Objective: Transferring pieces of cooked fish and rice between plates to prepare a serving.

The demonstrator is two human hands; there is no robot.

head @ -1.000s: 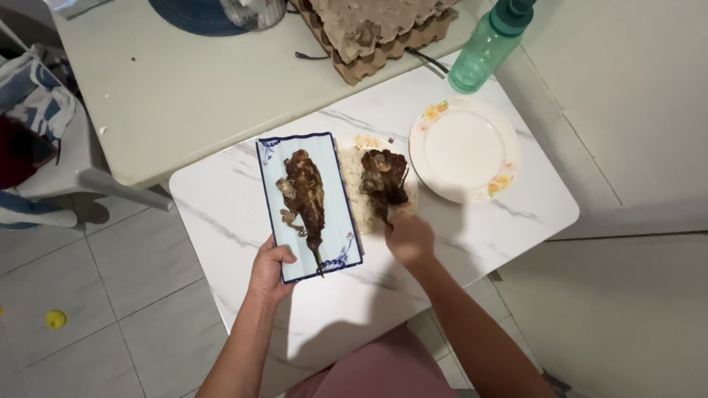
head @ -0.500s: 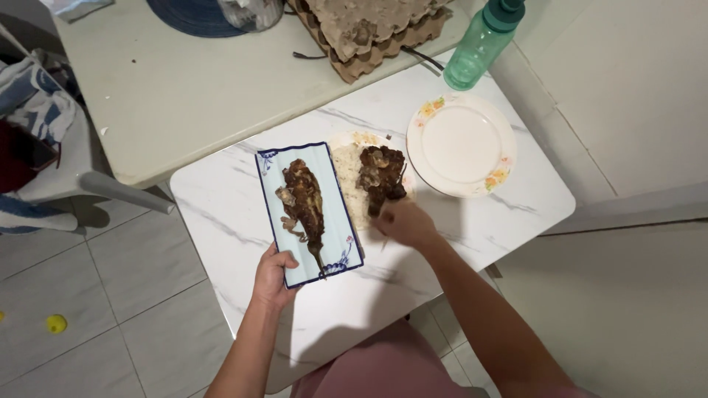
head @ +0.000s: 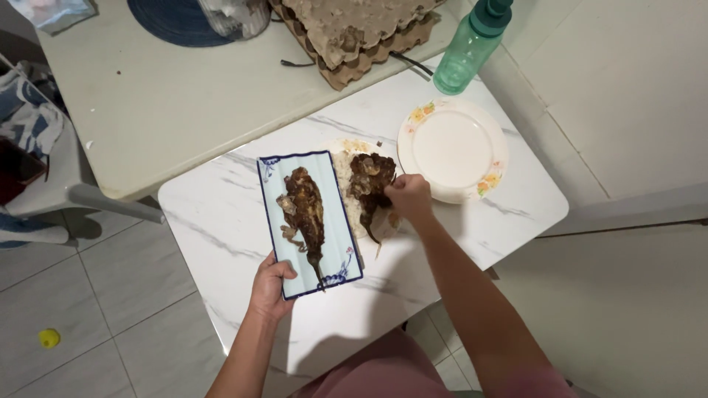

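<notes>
At the near edge of the white marble-patterned table (head: 221, 221), my left hand (head: 269, 286) grips the lower corner of a long rectangular plate (head: 335, 221) with a blue border, fingers curled under it and thumb on top. A whole fried fish (head: 304, 214), dark brown, lies lengthwise along that plate, its thin tail pointing toward me. Just beyond and to the right, my right hand (head: 408, 197) is closed over a second fried fish (head: 368, 184), pinching it at its right side; whether a utensil is also in that grasp I cannot tell, as the hand hides it. This second fish rests on a mound of white rice (head: 346, 180) on a round plate (head: 383, 225) that sits partly under the rectangular plate's right edge. Farther right stands an empty round plate with flower trim (head: 453, 147), close beside my right hand. Beyond it, at the table's far corner, is a translucent green water bottle (head: 468, 48). On the neighbouring pale table (head: 162, 103) rest stacked cardboard egg trays (head: 354, 29) and a dark blue round mat (head: 166, 18).
</notes>
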